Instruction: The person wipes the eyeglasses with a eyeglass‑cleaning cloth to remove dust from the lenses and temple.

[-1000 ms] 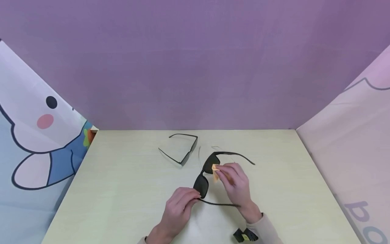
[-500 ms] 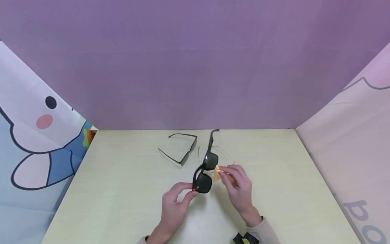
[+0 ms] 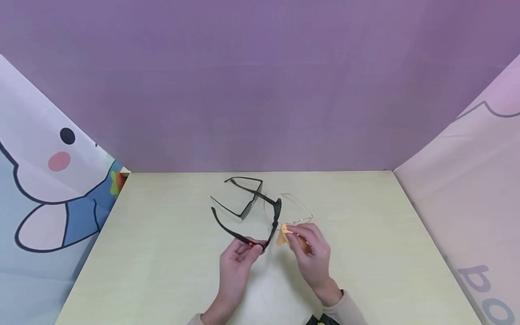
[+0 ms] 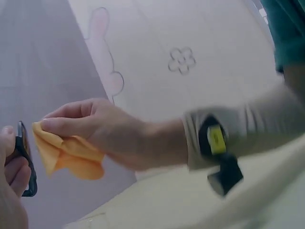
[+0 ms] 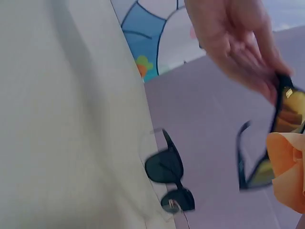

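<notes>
My left hand [image 3: 236, 266] pinches a pair of black sunglasses [image 3: 277, 211] near one hinge, above the table. Both temples are unfolded and point left, and the lens side faces my right hand. A folded orange cloth [image 3: 281, 236] hangs from the thumb and fingers of my right hand [image 3: 312, 255], close beside the lenses. In the left wrist view the cloth [image 4: 66, 153] droops in soft folds. The right wrist view shows yellow-orange reflections on the lenses of the held sunglasses [image 5: 291, 107], partly covered by the cloth.
A second pair of black sunglasses [image 3: 247, 210] lies unfolded on the pale table [image 3: 162, 253], behind the held pair. Thin wire-framed glasses [image 3: 311, 215] lie just beyond my right hand. A purple panel [image 3: 260, 90] stands along the back edge, with printed cloth at both sides.
My left hand has turned the sunglasses around: their temples pointed right and now point left. The right hand keeps the cloth and has shifted slightly.
</notes>
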`<state>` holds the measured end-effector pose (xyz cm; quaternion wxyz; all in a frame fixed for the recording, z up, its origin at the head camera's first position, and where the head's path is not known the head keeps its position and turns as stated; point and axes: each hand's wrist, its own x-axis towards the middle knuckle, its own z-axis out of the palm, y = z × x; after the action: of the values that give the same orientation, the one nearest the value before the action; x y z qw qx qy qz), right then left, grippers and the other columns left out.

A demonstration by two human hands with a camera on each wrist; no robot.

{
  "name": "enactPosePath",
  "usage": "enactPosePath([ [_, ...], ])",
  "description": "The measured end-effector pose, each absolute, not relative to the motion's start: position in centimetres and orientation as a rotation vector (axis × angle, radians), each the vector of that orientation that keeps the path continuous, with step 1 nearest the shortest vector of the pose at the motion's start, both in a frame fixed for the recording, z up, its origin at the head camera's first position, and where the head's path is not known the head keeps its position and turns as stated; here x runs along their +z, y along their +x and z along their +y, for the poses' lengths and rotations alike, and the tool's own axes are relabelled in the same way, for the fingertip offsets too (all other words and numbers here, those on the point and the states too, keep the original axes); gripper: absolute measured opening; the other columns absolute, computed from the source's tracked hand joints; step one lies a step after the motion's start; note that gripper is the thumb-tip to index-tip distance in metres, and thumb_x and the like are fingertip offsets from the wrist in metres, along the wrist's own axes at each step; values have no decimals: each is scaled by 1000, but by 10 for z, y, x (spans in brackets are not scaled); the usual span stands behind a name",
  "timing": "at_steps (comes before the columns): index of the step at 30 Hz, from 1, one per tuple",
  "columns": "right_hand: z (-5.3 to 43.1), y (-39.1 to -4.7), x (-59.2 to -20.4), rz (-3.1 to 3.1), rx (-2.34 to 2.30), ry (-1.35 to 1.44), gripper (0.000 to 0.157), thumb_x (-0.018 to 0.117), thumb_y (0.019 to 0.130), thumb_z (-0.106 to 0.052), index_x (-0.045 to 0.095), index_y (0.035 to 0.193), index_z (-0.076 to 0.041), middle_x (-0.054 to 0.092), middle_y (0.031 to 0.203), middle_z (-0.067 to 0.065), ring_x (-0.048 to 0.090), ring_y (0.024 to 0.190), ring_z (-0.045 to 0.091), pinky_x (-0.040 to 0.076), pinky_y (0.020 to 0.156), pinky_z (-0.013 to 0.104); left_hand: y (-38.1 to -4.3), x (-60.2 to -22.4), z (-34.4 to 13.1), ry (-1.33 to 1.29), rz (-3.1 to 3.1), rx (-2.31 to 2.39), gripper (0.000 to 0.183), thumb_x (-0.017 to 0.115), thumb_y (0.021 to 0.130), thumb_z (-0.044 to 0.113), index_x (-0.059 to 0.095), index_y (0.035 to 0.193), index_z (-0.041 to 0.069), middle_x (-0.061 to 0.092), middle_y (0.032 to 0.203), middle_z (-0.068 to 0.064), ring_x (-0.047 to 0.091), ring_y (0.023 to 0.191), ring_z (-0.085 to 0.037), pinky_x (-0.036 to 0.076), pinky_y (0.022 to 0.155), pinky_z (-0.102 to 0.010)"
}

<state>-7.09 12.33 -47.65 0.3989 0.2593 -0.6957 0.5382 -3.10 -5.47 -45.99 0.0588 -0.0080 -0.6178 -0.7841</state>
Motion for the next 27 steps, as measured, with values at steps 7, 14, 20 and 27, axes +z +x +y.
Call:
enactPosePath([
  [7,100,-66,-473,-1638,1347,779,22,72,97,-11,70,97,11,65,90,20,66,84,20,58,75,16,-30,-455,-49,105,-1544,-2853,8,63,101,4,62,104,12,76,101,4,74,98,-11,60,95,-32],
  [14,103,-77,-469,-1659,1302,625,29,69,100,-15,68,97,14,64,90,22,62,83,16,55,67,12,-29,-448,-48,184,-1426,-3009,7,61,103,7,59,102,14,72,100,6,72,95,-8,59,97,-29],
  [20,91,-74,-461,-1563,1185,779,27,70,98,-11,67,88,13,64,87,21,63,80,22,58,77,17,-29,-446,-48,111,-1379,-3029,7,58,105,8,59,106,14,72,102,7,72,100,-8,57,100,-29],
  [27,95,-78,-459,-1587,1263,695,30,68,100,-12,65,91,16,62,87,24,60,78,19,55,70,13,-29,-441,-46,173,-1362,-3053,5,59,104,8,57,107,12,72,100,6,72,96,-8,57,98,-27],
])
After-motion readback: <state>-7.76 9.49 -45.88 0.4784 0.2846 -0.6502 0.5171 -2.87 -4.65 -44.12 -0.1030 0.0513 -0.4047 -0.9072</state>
